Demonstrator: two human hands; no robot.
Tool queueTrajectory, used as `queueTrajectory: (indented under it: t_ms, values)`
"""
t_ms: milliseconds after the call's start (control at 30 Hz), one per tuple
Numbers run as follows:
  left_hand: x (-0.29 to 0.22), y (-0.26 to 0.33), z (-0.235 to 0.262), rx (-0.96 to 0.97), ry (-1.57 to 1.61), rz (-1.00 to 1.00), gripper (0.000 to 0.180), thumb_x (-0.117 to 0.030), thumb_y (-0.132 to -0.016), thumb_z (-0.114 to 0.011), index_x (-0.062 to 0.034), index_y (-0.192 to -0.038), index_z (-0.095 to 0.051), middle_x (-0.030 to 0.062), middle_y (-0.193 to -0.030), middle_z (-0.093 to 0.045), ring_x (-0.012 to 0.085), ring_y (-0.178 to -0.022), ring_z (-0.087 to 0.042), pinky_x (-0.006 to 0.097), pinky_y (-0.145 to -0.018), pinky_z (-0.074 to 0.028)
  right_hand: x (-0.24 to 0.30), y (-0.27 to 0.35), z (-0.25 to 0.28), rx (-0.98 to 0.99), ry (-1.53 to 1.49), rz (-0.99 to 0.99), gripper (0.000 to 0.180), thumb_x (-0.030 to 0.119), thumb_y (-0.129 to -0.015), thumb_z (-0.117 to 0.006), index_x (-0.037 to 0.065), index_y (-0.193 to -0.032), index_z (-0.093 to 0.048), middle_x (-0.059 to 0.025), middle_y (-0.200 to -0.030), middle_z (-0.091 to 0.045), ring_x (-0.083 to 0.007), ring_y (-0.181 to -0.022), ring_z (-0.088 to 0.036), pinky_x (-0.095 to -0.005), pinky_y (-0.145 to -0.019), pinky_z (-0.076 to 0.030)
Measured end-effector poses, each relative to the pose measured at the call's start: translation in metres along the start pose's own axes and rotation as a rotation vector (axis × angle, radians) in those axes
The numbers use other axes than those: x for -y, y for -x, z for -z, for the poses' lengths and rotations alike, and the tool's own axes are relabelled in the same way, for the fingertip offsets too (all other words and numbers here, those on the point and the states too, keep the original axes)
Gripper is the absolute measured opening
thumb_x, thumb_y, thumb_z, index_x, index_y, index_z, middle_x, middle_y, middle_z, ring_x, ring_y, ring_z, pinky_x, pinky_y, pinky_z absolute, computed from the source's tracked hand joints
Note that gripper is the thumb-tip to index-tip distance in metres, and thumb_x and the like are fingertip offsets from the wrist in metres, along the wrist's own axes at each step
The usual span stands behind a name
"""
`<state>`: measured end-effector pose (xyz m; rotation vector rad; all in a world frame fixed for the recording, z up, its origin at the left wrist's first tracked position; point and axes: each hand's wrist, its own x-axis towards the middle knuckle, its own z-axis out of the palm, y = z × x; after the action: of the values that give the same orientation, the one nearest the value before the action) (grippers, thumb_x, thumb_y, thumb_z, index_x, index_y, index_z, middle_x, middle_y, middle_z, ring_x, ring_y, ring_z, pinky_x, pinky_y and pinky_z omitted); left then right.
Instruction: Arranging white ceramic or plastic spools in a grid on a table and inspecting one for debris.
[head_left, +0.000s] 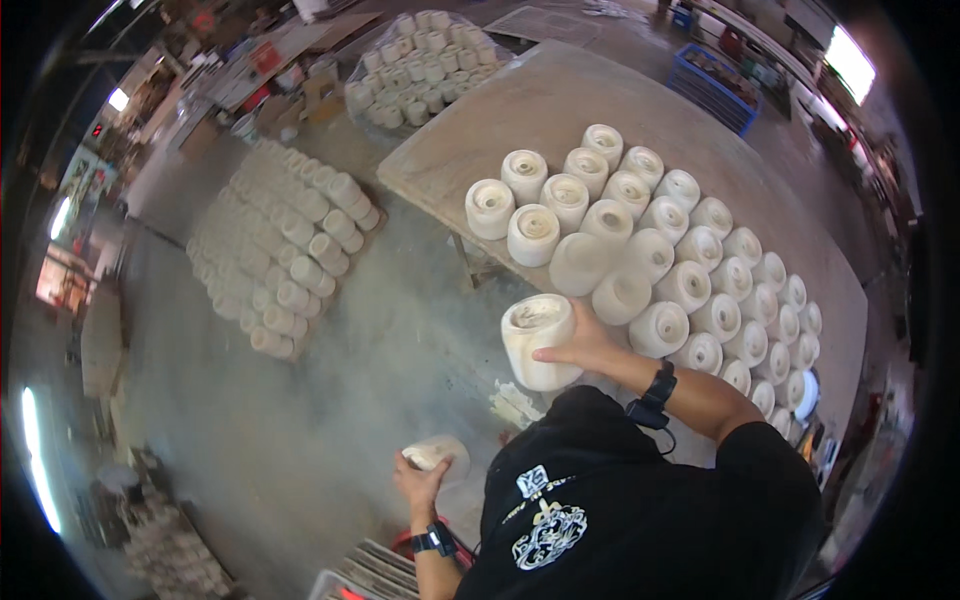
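Note:
My right hand [585,345] is closed on a cream-white, plaster-like cylinder [535,365]. It is held up just off the near left edge of a table, its hollowed, marked end facing up. Lower and to the left, my left hand [420,482] grips another whitish, rounded block [440,455], partly blurred; its far side cannot be made out. Closest to my right hand on the table are rows of similar cylinders [660,328], most with a round recess and hole in the top. Two nearby blocks [580,262] look smoother and paler on top.
The big brown table [520,110] fills the right side. Left of it, a stack of white cylinders [290,240] stands on the dusty floor [380,320]. Another cluster [425,65] stands behind. A blue crate [715,88] lies at the far right. Slatted boards [375,575] are by my left forearm.

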<state>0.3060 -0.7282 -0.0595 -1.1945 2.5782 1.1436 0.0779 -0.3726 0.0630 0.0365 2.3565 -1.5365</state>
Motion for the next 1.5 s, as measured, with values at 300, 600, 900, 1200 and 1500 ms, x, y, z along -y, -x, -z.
queueTrajectory:
  t_ms: [300,600,900,1200,1500]
  values:
    - [-0.165,-0.114,0.006,0.067,-0.236,-0.331,0.119,-0.049,-0.052,-0.092,0.0000,-0.145,-0.037,0.0307,-0.128,-0.049,0.0454,-0.119,-0.050,0.050,-0.100,-0.044,-0.007,-0.012,0.058,-0.416,0.004,-0.026,0.112,0.034,-0.057,-0.095,-0.001,-0.143,-0.032,-0.0168,-0.136,-0.051,-0.0290,-0.126,-0.053,-0.0394,-0.106,-0.043]
    - [-0.379,-0.204,-0.002,0.009,-0.334,-0.662,0.115,-0.037,-0.056,-0.092,-0.0081,-0.149,-0.032,0.0296,-0.135,-0.043,0.0449,-0.125,-0.044,0.051,-0.105,-0.040,-0.037,-0.076,0.092,-0.665,0.073,0.006,0.116,0.030,-0.055,-0.095,0.000,-0.145,-0.030,-0.0187,-0.138,-0.048,-0.0318,-0.132,-0.047,-0.0415,-0.110,-0.039]
    - [-0.578,-0.279,-0.076,0.121,-0.330,-1.077,0.115,-0.043,-0.056,-0.091,-0.0092,-0.149,-0.033,0.0288,-0.134,-0.044,0.0474,-0.125,-0.043,0.053,-0.107,-0.036,-0.049,-0.107,0.086,-0.752,-0.051,0.185,0.121,0.028,-0.054,-0.096,-0.002,-0.148,-0.026,-0.0192,-0.139,-0.046,-0.0331,-0.132,-0.047,-0.0423,-0.112,-0.037]
    - [-0.726,-0.320,-0.234,0.412,-0.550,-1.367,0.110,-0.041,-0.058,-0.089,-0.0158,-0.150,-0.034,0.0254,-0.142,-0.039,0.0447,-0.133,-0.036,0.051,-0.112,-0.030,-0.030,-0.071,0.054,-0.729,-0.300,-0.319,0.103,0.041,-0.080,-0.080,0.002,-0.154,-0.019,-0.0212,-0.155,-0.031,-0.0351,-0.144,-0.032,-0.0444,-0.115,-0.034]
    - [-0.716,-0.328,-0.357,0.810,-0.768,-1.581,0.113,-0.041,-0.055,-0.089,-0.0238,-0.152,-0.032,0.0264,-0.147,-0.034,0.0486,-0.132,-0.037,0.054,-0.108,-0.037,-0.030,-0.071,0.020,-0.841,0.132,-0.772,0.041,0.037,-0.099,-0.050,0.000,-0.115,-0.052,-0.0186,-0.073,-0.066,-0.0344,-0.069,-0.066,-0.0433,-0.062,-0.051]
